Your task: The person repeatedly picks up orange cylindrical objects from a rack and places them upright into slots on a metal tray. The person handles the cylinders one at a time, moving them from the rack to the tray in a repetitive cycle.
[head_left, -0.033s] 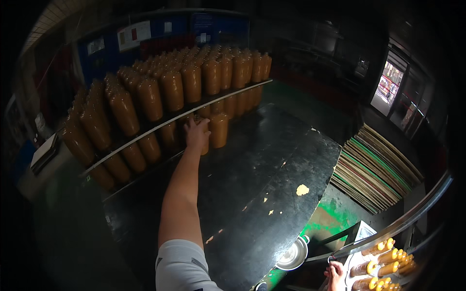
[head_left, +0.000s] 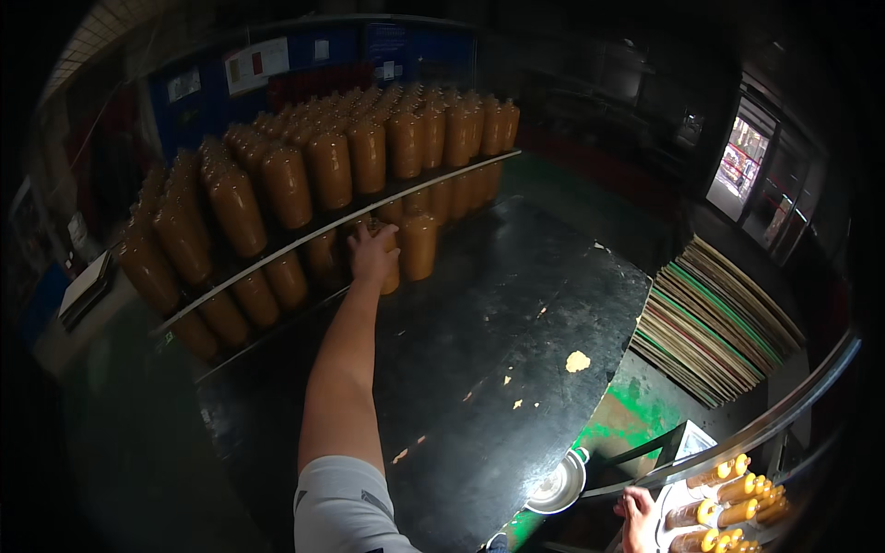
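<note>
Out across a black tabletop [head_left: 479,323] reaches my left arm, and my left hand [head_left: 373,255] is closed round the upper part of a bottle [head_left: 391,278] of orange-brown liquid. A similar bottle [head_left: 419,247] stands just to its right on the tabletop. At the lower right, my right hand [head_left: 638,521] has curled fingers beside a metal rail [head_left: 737,438]. Whatever those fingers hold, if anything, is hidden. Close to that hand lie several orange bottles with yellow caps [head_left: 691,514], in bright light.
Many filled bottles [head_left: 330,170] stand in rows on a board [head_left: 341,221] at the back left, with more bottles [head_left: 286,281] beneath it. A metal pot [head_left: 564,488] sits by the table's near right edge. Stacked thin boards [head_left: 719,323] lie at the right, below a bright doorway [head_left: 742,152].
The view has shifted very slightly. My right hand is a little higher with its fingers more curled, while my left hand stays on the same bottle.
</note>
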Demonstrator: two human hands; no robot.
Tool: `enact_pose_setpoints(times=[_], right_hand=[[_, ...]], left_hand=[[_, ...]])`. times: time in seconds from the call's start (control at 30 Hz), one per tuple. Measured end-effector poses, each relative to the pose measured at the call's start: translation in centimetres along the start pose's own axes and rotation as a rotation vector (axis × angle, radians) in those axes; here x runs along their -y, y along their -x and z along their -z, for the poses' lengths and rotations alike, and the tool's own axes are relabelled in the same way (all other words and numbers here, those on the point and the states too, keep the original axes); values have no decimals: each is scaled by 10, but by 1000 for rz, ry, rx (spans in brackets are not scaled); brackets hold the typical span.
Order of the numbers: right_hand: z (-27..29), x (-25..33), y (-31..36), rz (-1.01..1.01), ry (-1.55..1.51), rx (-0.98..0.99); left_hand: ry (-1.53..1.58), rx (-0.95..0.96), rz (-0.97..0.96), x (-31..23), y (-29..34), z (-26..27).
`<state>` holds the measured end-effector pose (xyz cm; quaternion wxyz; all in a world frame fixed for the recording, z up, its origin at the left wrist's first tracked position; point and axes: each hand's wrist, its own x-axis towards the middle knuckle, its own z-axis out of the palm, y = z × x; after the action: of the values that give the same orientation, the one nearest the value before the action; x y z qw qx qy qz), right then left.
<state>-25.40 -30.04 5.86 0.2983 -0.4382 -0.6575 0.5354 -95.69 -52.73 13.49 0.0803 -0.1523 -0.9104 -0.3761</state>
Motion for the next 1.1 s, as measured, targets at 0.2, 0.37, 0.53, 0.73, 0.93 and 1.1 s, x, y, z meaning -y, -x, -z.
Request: enact_pose_setpoints(times=[0.2, 0.37, 0.53, 0.73, 0.93, 1.1], right_hand=[[-189, 113, -118, 598, 126, 499], [-372, 224, -170, 985, 152, 679], [-517, 284, -197, 1090, 484, 541], [-604, 288, -220, 954, 743, 367], [-597, 268, -230, 971, 577, 373], [-497, 230, -218, 866, 166, 298]], left_hand=[[-47, -222, -287, 15, 85, 57], [-48, -204, -424, 14, 225, 137], [-115, -109, -388, 6, 317, 195], [-186, -59, -293, 16, 352, 200], [-11, -141, -284, 24, 344, 180], [-8, -173, -313, 45, 340, 172]])
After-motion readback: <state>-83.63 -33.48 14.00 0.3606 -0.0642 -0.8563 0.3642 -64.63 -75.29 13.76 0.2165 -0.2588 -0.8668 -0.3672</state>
